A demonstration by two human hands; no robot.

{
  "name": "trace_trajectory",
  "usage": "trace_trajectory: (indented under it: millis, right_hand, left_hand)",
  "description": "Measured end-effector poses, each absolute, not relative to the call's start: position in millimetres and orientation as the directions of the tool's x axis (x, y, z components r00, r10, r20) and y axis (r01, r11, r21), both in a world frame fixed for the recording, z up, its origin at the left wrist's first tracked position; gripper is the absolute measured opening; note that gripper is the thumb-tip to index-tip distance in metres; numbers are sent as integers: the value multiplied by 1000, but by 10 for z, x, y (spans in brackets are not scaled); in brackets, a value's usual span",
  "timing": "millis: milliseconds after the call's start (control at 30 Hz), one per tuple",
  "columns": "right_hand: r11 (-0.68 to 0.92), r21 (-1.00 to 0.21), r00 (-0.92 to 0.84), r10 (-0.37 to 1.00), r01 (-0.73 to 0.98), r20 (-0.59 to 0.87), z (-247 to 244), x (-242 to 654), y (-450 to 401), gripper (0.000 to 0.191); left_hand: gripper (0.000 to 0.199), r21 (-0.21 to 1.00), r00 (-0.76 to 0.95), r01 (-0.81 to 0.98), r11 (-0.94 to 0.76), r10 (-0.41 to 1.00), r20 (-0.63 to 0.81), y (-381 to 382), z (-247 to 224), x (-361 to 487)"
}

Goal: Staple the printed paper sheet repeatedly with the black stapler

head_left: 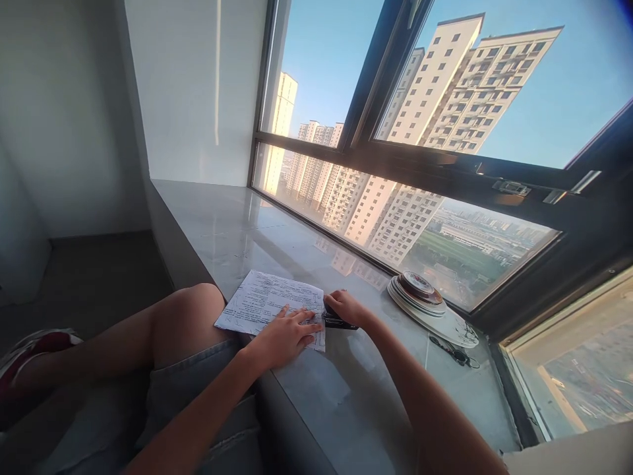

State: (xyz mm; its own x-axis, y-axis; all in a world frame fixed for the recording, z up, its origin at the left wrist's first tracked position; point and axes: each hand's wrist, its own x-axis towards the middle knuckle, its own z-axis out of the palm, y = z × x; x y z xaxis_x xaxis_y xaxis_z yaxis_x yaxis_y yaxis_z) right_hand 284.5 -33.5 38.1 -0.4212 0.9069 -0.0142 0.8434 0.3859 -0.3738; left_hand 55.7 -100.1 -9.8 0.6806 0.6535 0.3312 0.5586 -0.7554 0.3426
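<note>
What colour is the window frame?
The window frame is dark, near black, shown best in the head view.

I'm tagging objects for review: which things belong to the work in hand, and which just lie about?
In use:
printed paper, under the left hand
black tool at its edge, right hand on it

Lying about:
stack of round plates
unclear dark item beside it

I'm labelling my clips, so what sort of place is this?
Probably a high-rise home, at a window ledge: tall buildings outside, a stone-like sill, and stacked plates on it.
</note>
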Motion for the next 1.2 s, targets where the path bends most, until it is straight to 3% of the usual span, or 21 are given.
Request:
trace_trajectory:
  millis: [100,300,400,533,733,967,1200]
  right_hand:
    - [412,-327,-444,895,851,-29,398,2833,-339,46]
    - [465,-61,-468,882,883,-45,434,2759,-415,39]
    - [452,5,-451,891,892,-55,426,2721,-445,37]
    - [404,4,-403,913,915,-61,411,2708,-452,40]
    - [486,44,-483,874,873,-59,428,2720,-442,34]
    - [444,-4,-444,894,896,-63,413,2717,-437,43]
    - [416,114,-409,909,902,-83,415,2632,-492,38]
  left_hand:
    - [41,346,653,580,-738,675,344,-1005,-85,556]
    - [41,350,631,598,-720,693,348,-1002,-94,542]
    - [41,352,631,595,-722,691,352,-997,-108,533]
    - [41,353,629,598,-720,694,350,-998,-106,530]
    - [41,343,626,610,-715,699,344,-997,-109,540]
    - [40,346,624,602,-720,694,359,-991,-117,539]
    - [40,337,627,609,-718,696,349,-976,-142,548]
